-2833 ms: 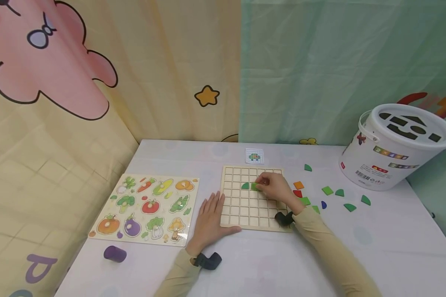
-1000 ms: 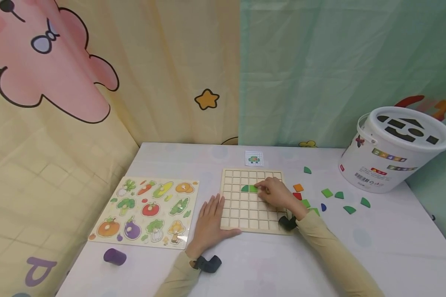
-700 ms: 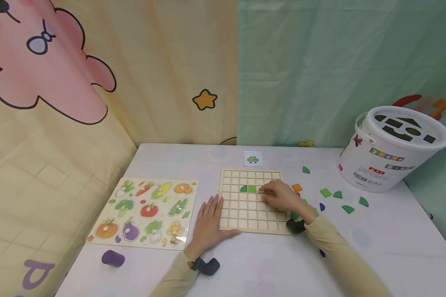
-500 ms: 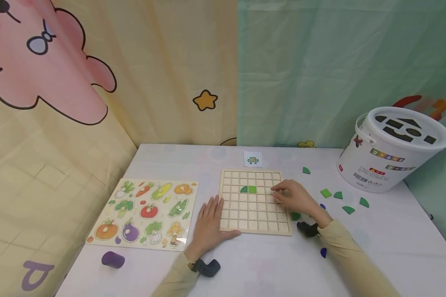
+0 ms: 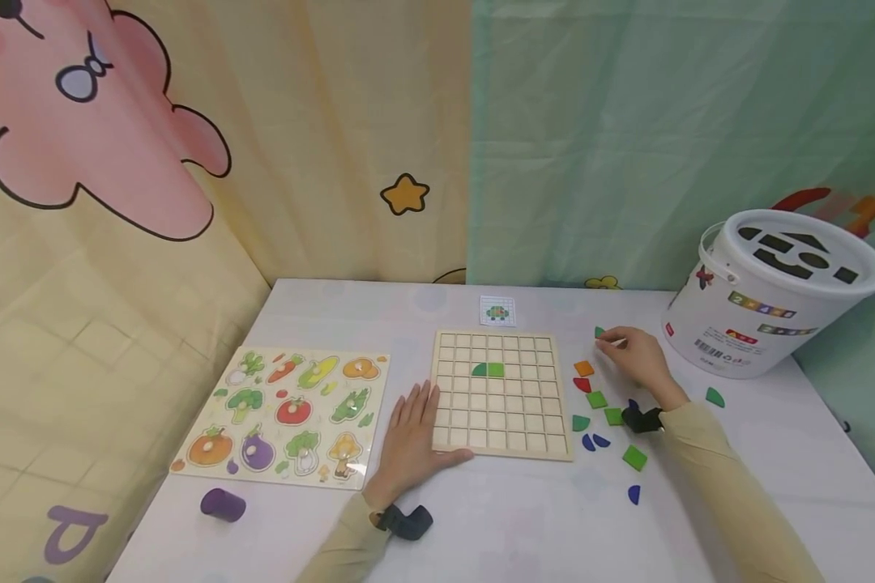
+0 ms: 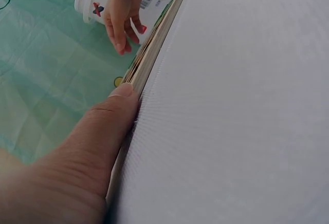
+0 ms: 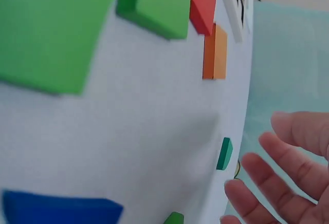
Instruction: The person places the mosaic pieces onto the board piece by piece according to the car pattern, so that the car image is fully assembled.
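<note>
While loose tiles (image 5: 596, 399) surround it, the right hand (image 5: 638, 360) hovers.

The left hand (image 5: 408, 433) lies flat with straight fingers, while the right hand (image 5: 638, 360) reaches forward, fingers loosely spread.

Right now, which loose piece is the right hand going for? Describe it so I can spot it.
Start at the wooden grid board and look just past its far right corner. A small dark green quarter-round piece lies there by the right hand fingertips, the farthest piece from the person, beyond the orange square.
</note>
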The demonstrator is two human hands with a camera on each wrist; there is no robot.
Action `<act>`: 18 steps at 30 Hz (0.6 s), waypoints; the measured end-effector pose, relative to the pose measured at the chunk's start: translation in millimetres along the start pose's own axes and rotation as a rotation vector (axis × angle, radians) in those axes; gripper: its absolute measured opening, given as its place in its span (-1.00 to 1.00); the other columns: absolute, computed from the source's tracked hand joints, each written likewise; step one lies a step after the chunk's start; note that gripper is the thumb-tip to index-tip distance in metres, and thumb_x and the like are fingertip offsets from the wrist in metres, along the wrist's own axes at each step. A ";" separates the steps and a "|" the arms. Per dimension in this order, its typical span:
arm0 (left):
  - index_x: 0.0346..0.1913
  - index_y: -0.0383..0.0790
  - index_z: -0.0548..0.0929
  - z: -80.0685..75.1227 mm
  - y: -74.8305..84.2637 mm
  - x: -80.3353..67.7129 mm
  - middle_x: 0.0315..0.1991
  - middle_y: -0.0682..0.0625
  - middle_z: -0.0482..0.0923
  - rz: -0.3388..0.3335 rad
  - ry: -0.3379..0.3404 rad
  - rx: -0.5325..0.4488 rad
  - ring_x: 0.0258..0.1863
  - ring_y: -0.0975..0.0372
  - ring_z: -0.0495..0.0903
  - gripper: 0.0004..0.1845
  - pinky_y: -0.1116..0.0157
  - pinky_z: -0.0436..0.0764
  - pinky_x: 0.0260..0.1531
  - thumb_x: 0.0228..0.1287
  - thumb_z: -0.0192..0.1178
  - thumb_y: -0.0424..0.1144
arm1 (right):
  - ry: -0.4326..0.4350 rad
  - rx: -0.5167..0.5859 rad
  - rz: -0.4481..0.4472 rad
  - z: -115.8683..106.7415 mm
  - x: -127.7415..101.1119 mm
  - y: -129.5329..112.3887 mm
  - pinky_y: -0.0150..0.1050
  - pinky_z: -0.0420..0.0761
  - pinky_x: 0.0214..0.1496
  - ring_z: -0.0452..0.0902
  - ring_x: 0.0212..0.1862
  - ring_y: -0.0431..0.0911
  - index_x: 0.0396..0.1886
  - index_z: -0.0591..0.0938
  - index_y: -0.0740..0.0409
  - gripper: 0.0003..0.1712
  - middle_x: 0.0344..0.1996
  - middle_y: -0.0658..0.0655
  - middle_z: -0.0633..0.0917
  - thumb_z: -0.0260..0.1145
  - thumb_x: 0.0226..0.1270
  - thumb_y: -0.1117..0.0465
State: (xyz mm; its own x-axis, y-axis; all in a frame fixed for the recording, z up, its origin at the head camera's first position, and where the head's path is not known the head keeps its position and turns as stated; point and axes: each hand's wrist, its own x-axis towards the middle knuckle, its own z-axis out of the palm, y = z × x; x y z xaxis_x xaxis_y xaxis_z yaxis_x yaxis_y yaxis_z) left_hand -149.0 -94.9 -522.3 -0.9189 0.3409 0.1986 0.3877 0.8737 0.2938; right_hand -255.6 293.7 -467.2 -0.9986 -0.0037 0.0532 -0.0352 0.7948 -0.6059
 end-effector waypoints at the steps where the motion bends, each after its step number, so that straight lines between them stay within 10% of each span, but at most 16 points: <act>1: 0.46 -0.32 0.07 0.0 -0.1 0.0 0.47 -0.20 -0.03 -0.001 0.001 -0.003 0.45 0.00 -0.12 0.22 0.05 -0.16 0.38 -0.06 0.06 0.55 | -0.002 0.003 0.013 -0.7 3.5 1.7 -0.11 0.54 -0.26 0.47 -0.18 0.16 -0.01 0.59 0.38 -0.61 -0.10 0.38 0.59 0.23 0.37 0.13; 18: 0.47 -0.31 0.06 1.5 -0.3 0.2 0.47 -0.18 -0.05 -0.014 -0.010 -0.007 0.45 0.03 -0.14 0.23 0.08 -0.20 0.38 -0.08 0.05 0.56 | -0.007 -0.064 0.155 6.6 31.9 4.6 0.08 0.47 -0.05 0.41 -0.16 0.21 -0.04 0.54 0.45 -0.59 -0.16 0.40 0.55 0.24 0.34 0.14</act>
State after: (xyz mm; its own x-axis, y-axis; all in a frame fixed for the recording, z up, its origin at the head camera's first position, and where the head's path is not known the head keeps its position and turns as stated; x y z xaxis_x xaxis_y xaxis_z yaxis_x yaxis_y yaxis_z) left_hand -149.4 -94.6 -523.7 -0.9249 0.3320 0.1854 0.3752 0.8761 0.3027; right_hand -287.9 293.2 -473.5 -0.9921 0.1178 -0.0428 0.1217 0.8232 -0.5546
